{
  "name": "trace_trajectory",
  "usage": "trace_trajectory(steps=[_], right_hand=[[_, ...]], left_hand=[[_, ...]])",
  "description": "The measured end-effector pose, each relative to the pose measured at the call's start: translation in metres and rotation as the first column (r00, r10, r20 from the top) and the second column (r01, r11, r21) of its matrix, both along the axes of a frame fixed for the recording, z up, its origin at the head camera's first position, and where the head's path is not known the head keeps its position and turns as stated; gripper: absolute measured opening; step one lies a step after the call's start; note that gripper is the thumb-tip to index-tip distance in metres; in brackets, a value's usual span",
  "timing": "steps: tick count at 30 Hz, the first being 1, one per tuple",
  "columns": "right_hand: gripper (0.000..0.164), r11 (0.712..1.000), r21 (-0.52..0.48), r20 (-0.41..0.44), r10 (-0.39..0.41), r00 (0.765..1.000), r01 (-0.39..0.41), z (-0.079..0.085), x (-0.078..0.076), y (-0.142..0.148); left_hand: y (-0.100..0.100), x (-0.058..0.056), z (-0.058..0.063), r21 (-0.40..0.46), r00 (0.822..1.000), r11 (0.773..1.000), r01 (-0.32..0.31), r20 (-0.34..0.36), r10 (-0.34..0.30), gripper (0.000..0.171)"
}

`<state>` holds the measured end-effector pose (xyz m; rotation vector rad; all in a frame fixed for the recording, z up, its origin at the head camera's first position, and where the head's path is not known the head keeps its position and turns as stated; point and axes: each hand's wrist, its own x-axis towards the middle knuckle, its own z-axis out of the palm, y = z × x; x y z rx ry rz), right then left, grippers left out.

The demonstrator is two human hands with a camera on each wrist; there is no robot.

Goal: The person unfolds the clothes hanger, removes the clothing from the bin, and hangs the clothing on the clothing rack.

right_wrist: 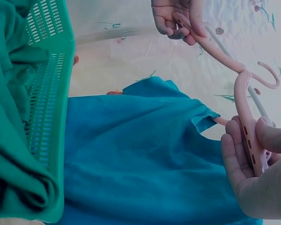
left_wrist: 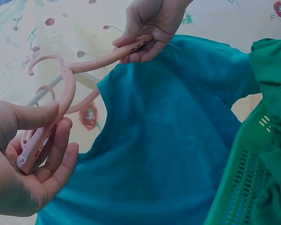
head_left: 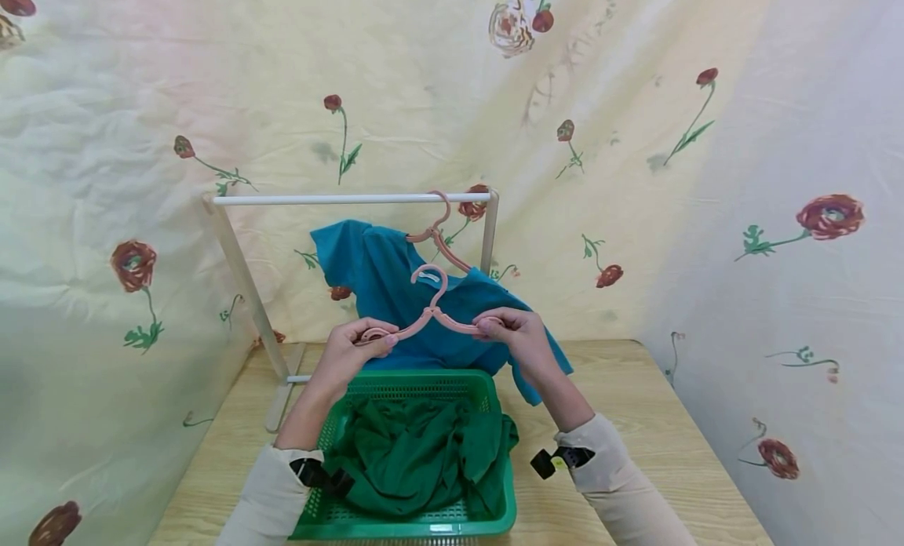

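Note:
Between both hands is a pink plastic clothes hanger (head_left: 433,311), its hook pointing up. My left hand (head_left: 353,350) pinches its left arm near the end, thumb on top in the left wrist view. The right end is held the same way by my right hand (head_left: 519,334), with fingers curled beneath it. Behind the hanger, a blue T-shirt (head_left: 395,271) hangs from a second pink hanger (head_left: 443,216) on the rack's white bar (head_left: 339,199). Below my hands stands a green basket (head_left: 424,528) holding a crumpled dark green garment (head_left: 417,460).
The rack's wooden left post (head_left: 247,287) rises from a foot (head_left: 280,405) on the wooden table (head_left: 607,420). Flowered cloth (head_left: 621,185) closes off the back and sides. The blue shirt's lower part reaches down behind the basket.

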<state>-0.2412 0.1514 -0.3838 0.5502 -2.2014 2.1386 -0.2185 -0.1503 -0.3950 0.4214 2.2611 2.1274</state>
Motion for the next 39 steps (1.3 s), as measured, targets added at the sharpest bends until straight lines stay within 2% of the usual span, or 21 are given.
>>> trace_trajectory(steps=[6, 20, 32, 39], right_hand=[[0.031, 0.999, -0.035, 0.006, -0.017, 1.000, 0.017, -0.002, -0.002, -0.001], [0.031, 0.989, -0.095, 0.032, -0.108, 0.994, 0.110, -0.001, -0.005, -0.005], [0.027, 0.976, -0.197, 0.034, -0.089, 0.995, 0.094, 0.000, -0.008, -0.004], [0.017, 0.963, -0.240, 0.020, -0.121, 0.992, 0.122, 0.001, -0.012, -0.003]], left_hand=[[0.001, -0.001, 0.000, -0.006, 1.000, 1.000, -0.007, 0.002, 0.007, 0.032], [0.005, -0.002, 0.003, 0.005, 1.000, 1.000, -0.023, 0.014, 0.023, 0.033], [0.009, -0.004, 0.002, 0.003, 0.998, 0.998, -0.056, 0.004, 0.056, 0.030], [0.013, -0.006, 0.003, 0.020, 0.997, 0.996, -0.083, 0.008, 0.083, 0.029]])
